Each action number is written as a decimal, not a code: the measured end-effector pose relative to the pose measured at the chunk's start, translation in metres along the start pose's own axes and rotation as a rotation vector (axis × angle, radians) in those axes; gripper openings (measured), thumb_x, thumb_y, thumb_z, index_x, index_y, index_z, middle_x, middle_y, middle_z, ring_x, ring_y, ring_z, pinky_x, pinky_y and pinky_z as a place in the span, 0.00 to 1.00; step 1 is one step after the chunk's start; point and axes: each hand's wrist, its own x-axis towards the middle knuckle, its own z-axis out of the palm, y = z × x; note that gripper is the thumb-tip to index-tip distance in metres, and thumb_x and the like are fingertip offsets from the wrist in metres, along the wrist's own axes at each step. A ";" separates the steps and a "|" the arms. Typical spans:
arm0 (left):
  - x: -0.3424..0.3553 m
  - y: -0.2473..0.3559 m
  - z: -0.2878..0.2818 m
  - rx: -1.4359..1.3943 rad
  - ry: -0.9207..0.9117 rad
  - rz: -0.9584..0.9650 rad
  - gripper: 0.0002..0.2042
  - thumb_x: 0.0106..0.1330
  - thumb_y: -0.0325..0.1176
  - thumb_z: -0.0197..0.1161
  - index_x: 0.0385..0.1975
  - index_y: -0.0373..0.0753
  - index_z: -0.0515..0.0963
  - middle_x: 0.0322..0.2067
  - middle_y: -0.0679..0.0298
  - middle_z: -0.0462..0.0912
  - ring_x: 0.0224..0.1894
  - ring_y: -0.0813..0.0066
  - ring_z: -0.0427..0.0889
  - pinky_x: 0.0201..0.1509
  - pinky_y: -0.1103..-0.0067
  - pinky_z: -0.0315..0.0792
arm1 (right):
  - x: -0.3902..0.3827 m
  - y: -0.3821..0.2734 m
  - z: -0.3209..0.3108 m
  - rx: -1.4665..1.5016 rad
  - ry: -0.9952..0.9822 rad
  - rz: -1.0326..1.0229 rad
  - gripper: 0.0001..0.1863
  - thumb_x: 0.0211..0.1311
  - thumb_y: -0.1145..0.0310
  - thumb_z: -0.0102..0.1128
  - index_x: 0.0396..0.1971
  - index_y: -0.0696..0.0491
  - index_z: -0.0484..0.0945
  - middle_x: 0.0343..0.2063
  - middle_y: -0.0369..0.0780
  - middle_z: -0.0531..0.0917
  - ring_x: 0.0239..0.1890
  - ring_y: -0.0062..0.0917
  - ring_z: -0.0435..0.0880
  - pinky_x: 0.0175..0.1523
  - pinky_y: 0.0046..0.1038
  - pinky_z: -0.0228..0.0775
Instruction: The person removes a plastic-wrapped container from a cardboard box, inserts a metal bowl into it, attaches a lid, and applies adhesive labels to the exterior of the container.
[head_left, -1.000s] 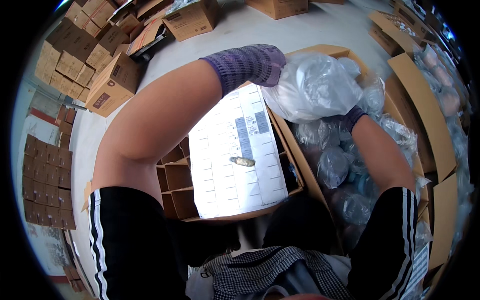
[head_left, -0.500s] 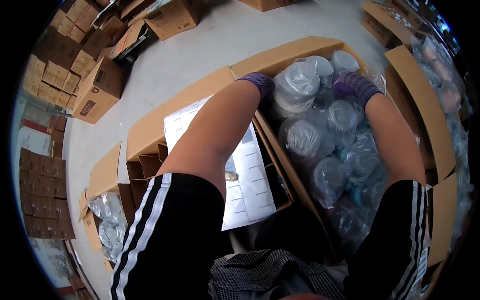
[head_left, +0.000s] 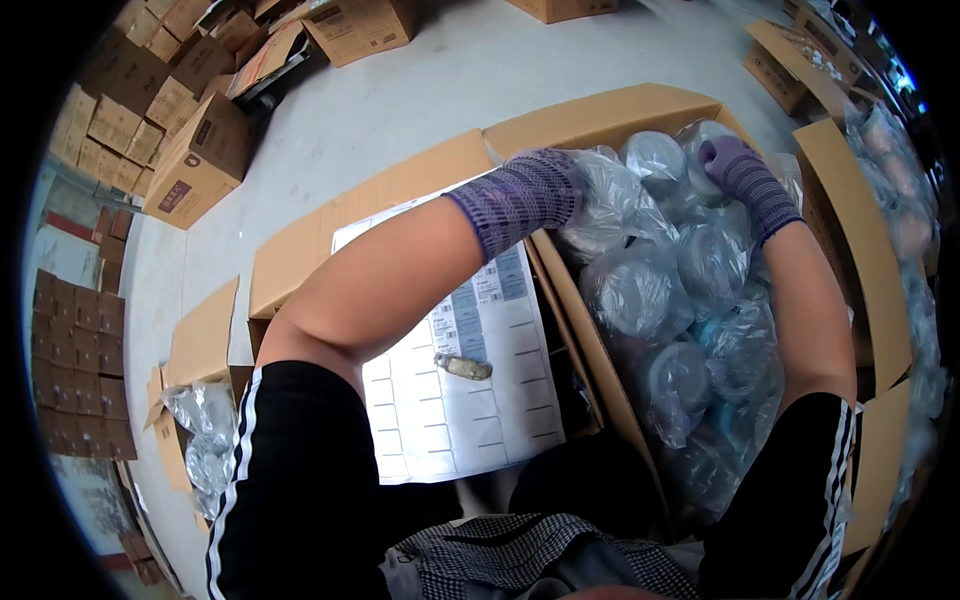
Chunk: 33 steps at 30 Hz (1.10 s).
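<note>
At one o'clock my left hand (head_left: 552, 187) meets a bagged container (head_left: 608, 197); at two, my right hand (head_left: 737, 170) curls beside a wrapped tub (head_left: 691, 163). I can't tell either's grip.

Purple knit gloves (head_left: 510, 200) with dark bands on both hands (head_left: 738, 170), black sleeves (head_left: 300, 455) with white stripes, kinda checkered top (head_left: 490, 560)

A smooth grey floor (head_left: 450, 65) spreads out here, catching soft light. Over to the left, tan cartons (head_left: 120, 120) stand heaped, and darker brown boxes (head_left: 80, 355) rise in rows by a pale, red-banded wall (head_left: 72, 192).
</note>
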 end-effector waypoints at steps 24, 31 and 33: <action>0.036 0.001 0.117 -0.076 1.084 0.498 0.25 0.65 0.46 0.62 0.64 0.58 0.74 0.69 0.60 0.65 0.76 0.55 0.55 0.80 0.51 0.44 | 0.088 0.005 0.072 -0.148 -0.202 -0.083 0.31 0.63 0.47 0.62 0.63 0.44 0.75 0.57 0.48 0.81 0.61 0.39 0.80 0.68 0.37 0.69; 0.029 0.005 0.111 -0.159 1.045 0.471 0.28 0.58 0.47 0.68 0.62 0.57 0.75 0.66 0.58 0.68 0.74 0.55 0.59 0.79 0.55 0.51 | 0.088 0.029 0.088 0.029 -0.113 0.078 0.29 0.67 0.45 0.56 0.62 0.45 0.75 0.55 0.48 0.82 0.61 0.38 0.79 0.67 0.36 0.69; 0.024 0.004 0.109 -0.190 1.019 0.453 0.30 0.54 0.47 0.69 0.62 0.57 0.76 0.67 0.58 0.67 0.74 0.55 0.59 0.78 0.56 0.53 | 0.089 0.027 0.079 0.237 -0.171 0.248 0.29 0.68 0.43 0.53 0.62 0.45 0.75 0.54 0.48 0.82 0.61 0.37 0.79 0.67 0.36 0.69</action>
